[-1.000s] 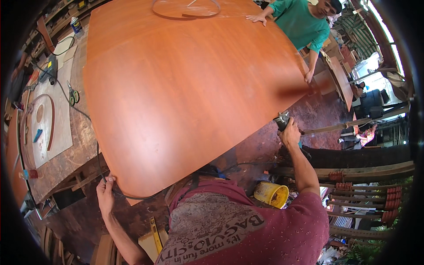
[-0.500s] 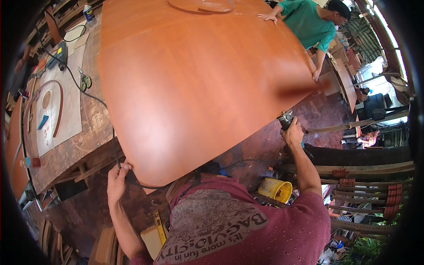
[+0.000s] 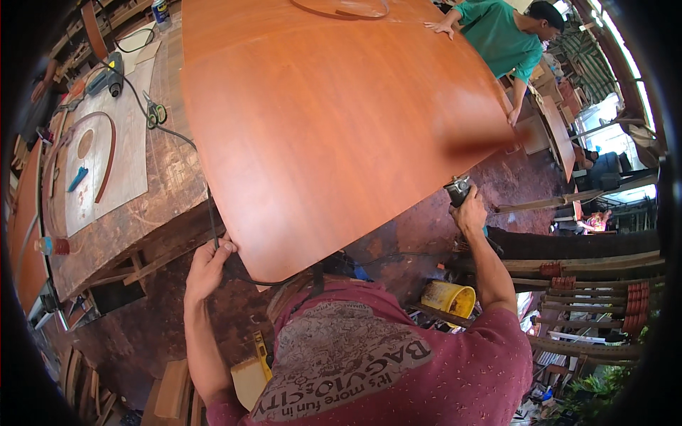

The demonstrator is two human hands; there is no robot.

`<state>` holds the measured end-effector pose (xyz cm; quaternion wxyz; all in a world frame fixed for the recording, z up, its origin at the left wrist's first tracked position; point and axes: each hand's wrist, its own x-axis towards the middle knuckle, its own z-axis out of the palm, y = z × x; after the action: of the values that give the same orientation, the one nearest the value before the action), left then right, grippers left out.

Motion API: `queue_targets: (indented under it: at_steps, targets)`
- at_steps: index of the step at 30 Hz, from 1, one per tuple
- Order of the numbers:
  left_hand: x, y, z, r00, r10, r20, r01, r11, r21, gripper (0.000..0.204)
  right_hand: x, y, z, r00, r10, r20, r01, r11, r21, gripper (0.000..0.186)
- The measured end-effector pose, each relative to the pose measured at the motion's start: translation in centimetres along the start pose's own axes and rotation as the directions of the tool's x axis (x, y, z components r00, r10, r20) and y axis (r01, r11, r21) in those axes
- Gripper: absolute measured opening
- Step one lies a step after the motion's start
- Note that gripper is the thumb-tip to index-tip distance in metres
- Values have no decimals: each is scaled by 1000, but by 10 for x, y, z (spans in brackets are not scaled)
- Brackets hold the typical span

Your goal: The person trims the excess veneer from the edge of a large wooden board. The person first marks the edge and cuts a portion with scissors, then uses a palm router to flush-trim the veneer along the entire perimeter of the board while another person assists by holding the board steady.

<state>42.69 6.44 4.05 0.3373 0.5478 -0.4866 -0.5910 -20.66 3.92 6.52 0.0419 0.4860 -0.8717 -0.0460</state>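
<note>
A large orange-brown wood-faced panel [image 3: 320, 142] lies across the workbench, its near edge jutting out toward me. At its near left corner my left hand [image 3: 207, 267] is closed, a black cord [image 3: 213, 220] running through the fingers; the thumb is against or close beside the panel's edge. My right hand [image 3: 469, 215] grips a handheld power tool [image 3: 459, 187] with a silver metal head and dark body, held at the panel's near right edge. Its exact kind is unclear. A co-worker in green rests one hand [image 3: 442, 28] on the panel and the other at its right edge.
On the workbench [image 3: 170, 181] at left lie scissors [image 3: 154, 113], a heat gun [image 3: 114, 79], a light board [image 3: 135, 153] and a curved wooden strip [image 3: 111, 153]. Below the panel sit a yellow bucket [image 3: 449, 298] and a yellow level [image 3: 263, 353]. Wooden bars with red-wrapped ends [image 3: 636, 309] stand at right.
My view has shifted, so bench and panel appear farther right and slightly higher. My left hand has moved up and right with the panel corner. My right hand keeps its hold on the tool.
</note>
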Motion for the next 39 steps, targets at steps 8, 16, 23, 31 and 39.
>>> queue_targets:
  at_steps: [8, 16, 23, 31, 39]
  targets:
    - [4, 8, -5, 999, 18, 47, -24, 991, 131, 28, -28, -20, -4, 1000, -24, -20, 24, 1000, -3, 85]
    - [1, 22, -2, 998, 25, 56, -37, 972, 232, 32, -42, -32, -3, 1000, -25, -5, 25, 1000, -14, 88]
    - [1, 30, -9, 996, -11, 90, -8, 977, 213, 29, -59, -52, -13, 1000, -9, 9, 9, 1000, 1, 88]
    - [7, 14, -21, 981, 25, 194, -64, 979, 194, 28, -79, -64, -2, 996, -18, -86, 16, 1000, -20, 85]
    - [13, 28, -35, 951, 9, 309, -86, 968, 237, 31, -96, -83, -10, 1000, 10, -28, -11, 1000, -9, 88]
